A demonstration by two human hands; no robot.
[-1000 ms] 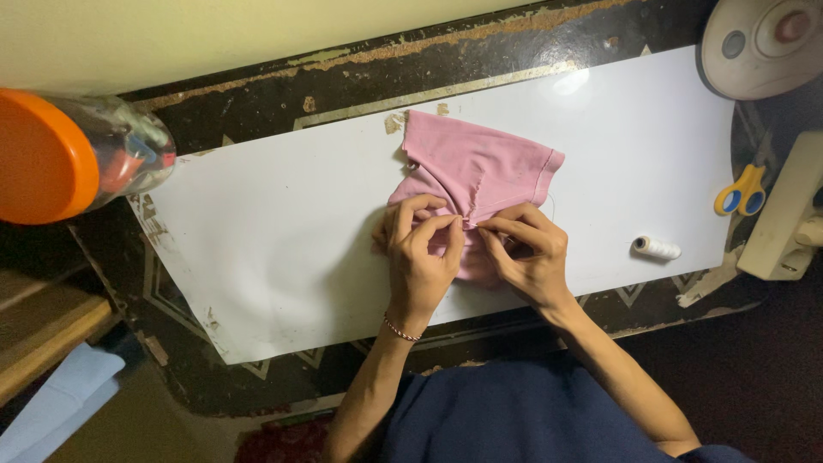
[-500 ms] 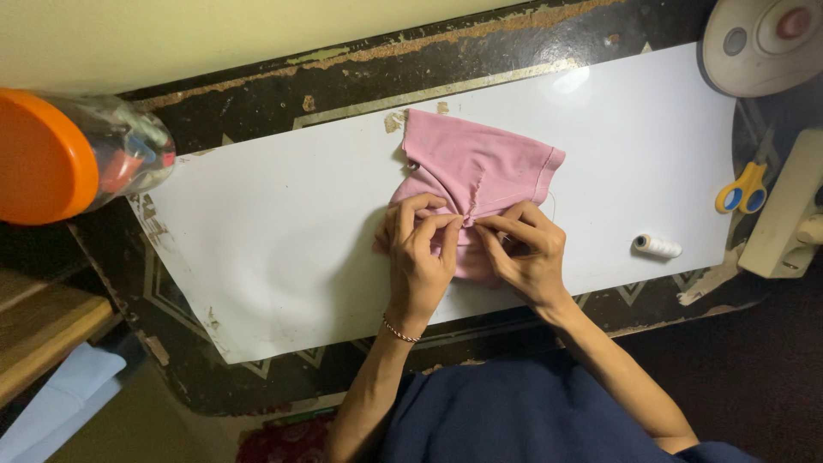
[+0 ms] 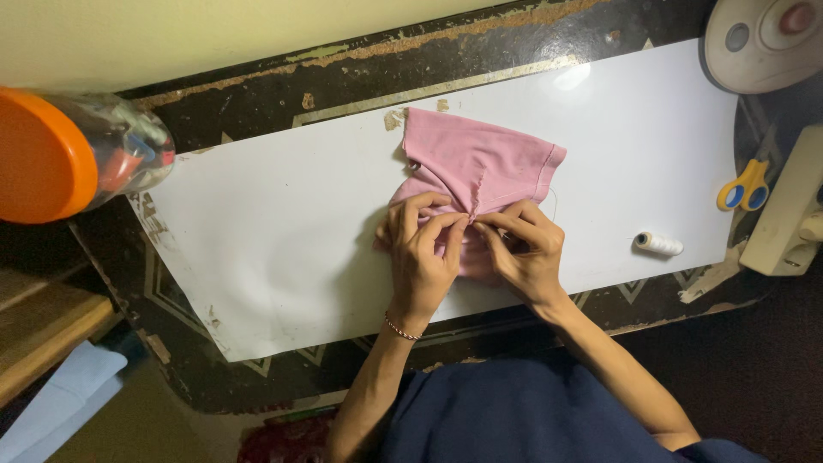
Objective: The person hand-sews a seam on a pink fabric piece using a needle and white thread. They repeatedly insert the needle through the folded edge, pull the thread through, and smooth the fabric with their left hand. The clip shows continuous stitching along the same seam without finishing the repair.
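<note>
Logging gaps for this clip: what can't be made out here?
Head view only:
- Needle, if any: hidden behind left hand and right hand pinching pink knit fabric.
- Orange-lidded clear plastic jar: contents blurred, left edge cuts it.
- Yellow-handled scissors: blades hidden.

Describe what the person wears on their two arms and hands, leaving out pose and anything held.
Both forearms are bare, with no sleeves reaching them and no gloves. The left hand has a thin beaded bracelet round its wrist. The right hand shows no ring, watch or band that can be made out. A dark blue garment covers the body below.
</note>
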